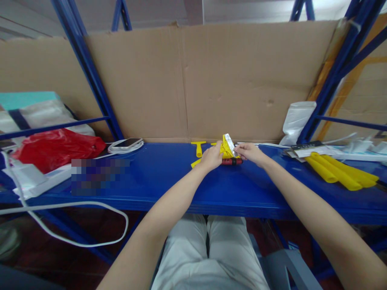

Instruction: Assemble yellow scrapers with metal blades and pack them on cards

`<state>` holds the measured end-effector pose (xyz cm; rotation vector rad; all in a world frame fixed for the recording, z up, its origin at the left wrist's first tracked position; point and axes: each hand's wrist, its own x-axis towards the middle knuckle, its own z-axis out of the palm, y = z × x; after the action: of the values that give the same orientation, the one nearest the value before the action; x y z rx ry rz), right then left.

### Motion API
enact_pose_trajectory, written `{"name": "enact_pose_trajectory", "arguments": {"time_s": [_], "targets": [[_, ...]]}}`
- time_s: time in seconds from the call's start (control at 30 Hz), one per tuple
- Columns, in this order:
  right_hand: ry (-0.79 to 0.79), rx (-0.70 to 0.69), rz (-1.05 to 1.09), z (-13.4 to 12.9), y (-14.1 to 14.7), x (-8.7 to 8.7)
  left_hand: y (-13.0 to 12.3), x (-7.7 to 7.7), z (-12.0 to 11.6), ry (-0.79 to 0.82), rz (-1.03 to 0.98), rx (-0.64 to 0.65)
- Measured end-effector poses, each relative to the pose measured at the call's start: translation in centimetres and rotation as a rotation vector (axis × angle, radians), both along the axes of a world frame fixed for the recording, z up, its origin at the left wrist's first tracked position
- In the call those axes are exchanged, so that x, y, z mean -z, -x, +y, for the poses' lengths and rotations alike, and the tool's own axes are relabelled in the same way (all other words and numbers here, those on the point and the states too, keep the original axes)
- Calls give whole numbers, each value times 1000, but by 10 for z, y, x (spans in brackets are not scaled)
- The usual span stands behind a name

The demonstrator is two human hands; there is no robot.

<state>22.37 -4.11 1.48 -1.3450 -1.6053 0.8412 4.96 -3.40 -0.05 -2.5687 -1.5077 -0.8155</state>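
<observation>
Near the back of the blue table, my left hand (212, 157) is closed on a yellow piece (225, 149), with other yellow parts around it. A shiny silver strip (229, 143) leans against the yellow piece, and the fingers of my right hand (249, 153) pinch its lower end. Just below, a dark red tool with black bands (232, 161) lies across the table. A yellow T-shaped piece (198, 149) rests to the left of my left hand. My left fingertips are partly hidden.
Several yellow sleeves (341, 173) lie on the right of the blue table (169, 177). A white pouch (298, 121) leans by the right post. On the left are a phone (129, 143) on a coiled cable and a red bag (60, 149). Cardboard (145, 84) stands behind.
</observation>
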Motion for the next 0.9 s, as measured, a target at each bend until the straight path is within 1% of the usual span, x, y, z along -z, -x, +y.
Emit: {"name": "enact_pose_trajectory", "arguments": {"time_s": [0.13, 0.2, 0.4, 0.73, 0.9], "targets": [[-27, 12, 26, 1, -1, 2, 2, -1, -3, -77, 52, 77], [-25, 9, 45, 1, -1, 2, 3, -2, -3, -97, 106, 93], [19, -9, 103, 2, -2, 4, 3, 1, -2, -100, 226, 47], [77, -71, 183, 6, -5, 8, 1, 0, -7, -76, 268, 38], [72, -106, 228, 5, -6, 7, -1, -2, -10, -87, 297, 23]]}}
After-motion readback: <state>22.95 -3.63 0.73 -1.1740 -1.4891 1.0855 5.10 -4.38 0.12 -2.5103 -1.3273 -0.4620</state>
